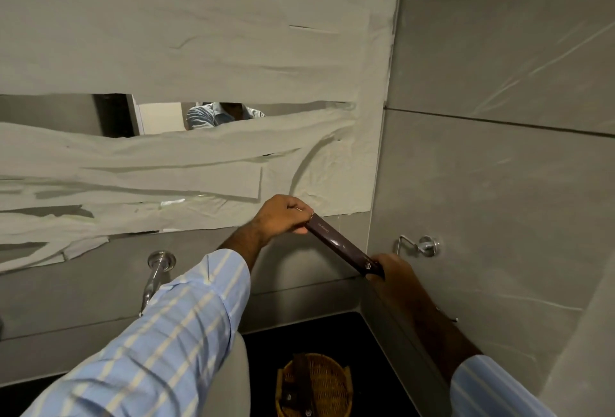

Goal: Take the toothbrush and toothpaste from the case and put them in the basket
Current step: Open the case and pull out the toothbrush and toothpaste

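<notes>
Basket: the wicker basket (pixel 314 383) sits on the dark worktop (pixel 349 333) well below both hands, with dark flat items lying in it.
Sleeves: blue striped sleeves (pixel 173 333) cover both forearms.
Right hand: the right hand (pixel 394 270) is closed around the lower end of the case.
Case: the long dark case (pixel 342 245) slants between the two hands, held in the air above the basket; whether it is open I cannot tell.
Left hand: the left hand (pixel 283 215) pinches the upper end of the case, fingers curled.
Tap: a chrome tap (pixel 156 277) juts from the wall left of the hands.
Holder: a chrome wall holder (pixel 419 245) sits just right of the hands.
Mirror: the mirror (pixel 159 117) above the hands is mostly papered over.
</notes>
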`<state>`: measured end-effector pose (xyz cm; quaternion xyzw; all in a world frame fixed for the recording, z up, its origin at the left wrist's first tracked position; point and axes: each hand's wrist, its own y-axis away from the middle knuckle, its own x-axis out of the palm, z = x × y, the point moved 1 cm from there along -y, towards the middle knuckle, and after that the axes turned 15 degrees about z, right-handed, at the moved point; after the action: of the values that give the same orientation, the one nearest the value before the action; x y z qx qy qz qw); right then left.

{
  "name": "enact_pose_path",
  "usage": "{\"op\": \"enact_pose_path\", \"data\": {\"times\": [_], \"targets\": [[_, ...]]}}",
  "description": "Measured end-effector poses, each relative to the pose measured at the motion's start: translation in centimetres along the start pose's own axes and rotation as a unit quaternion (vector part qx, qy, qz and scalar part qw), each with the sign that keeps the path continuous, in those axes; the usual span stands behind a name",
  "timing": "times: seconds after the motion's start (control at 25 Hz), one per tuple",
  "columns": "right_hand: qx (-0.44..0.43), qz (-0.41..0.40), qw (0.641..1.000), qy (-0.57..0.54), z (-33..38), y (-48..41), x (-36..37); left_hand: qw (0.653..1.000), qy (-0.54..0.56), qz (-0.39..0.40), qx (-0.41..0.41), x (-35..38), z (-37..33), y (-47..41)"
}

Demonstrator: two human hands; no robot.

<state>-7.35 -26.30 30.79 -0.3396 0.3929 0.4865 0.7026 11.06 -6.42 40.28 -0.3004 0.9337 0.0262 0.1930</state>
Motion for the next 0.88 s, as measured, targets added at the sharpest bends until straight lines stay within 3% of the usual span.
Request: {"op": "enact_pose_path", "data": {"times": [0.2, 0.32, 0.4, 0.44, 0.48, 0.56, 0.6, 0.68, 0.76, 0.8, 0.88], "targets": [[0.004, 0.016, 1.000, 0.006, -0.2, 0.0, -1.0, 0.999, -0.009, -0.032, 0.014, 0.4, -1.0, -0.1], [0.010, 0.022, 1.000, 0.000, -0.2, -0.3, -1.3, 1.000, 0.009, -0.003, 0.015, 0.7, -1.4, -0.1], [0.066, 0.013, 0.996, -0.064, -0.3, -0.4, -1.3, 1.000, 0.006, 0.003, 0.008, 0.8, -1.4, -0.2], [0.129, 0.022, 0.979, -0.154, -0.2, -0.3, -1.1, 1.000, 0.014, -0.008, 0.009, 0.9, -1.3, -0.3], [0.190, 0.051, 0.935, -0.294, 0.2, -0.1, -0.9, 0.999, 0.025, -0.029, 0.011, 1.1, -1.2, -0.3], [0.198, 0.150, 0.777, -0.578, 1.9, 0.1, -0.3, 0.997, 0.050, -0.065, 0.013, 1.5, -1.0, -0.3], [0.172, 0.167, 0.710, -0.663, 2.9, -0.1, -0.2, 0.995, 0.070, -0.070, 0.015, 2.0, -0.8, -0.3], [0.124, 0.134, 0.610, -0.771, 5.0, -1.0, -0.3, 0.991, 0.121, -0.060, 0.022, 2.9, -0.4, 0.1], [0.083, 0.055, 0.526, -0.845, 6.6, -1.6, -0.5, 0.984, 0.169, -0.038, 0.037, 3.5, 0.3, 0.5], [0.067, 0.018, 0.500, -0.863, 7.1, -1.7, -0.7, 0.981, 0.187, -0.028, 0.048, 3.8, 0.7, 0.9], [0.046, -0.012, 0.483, -0.874, 7.5, -1.6, -1.3, 0.968, 0.243, -0.015, 0.060, 3.8, 1.7, 1.4]]}}
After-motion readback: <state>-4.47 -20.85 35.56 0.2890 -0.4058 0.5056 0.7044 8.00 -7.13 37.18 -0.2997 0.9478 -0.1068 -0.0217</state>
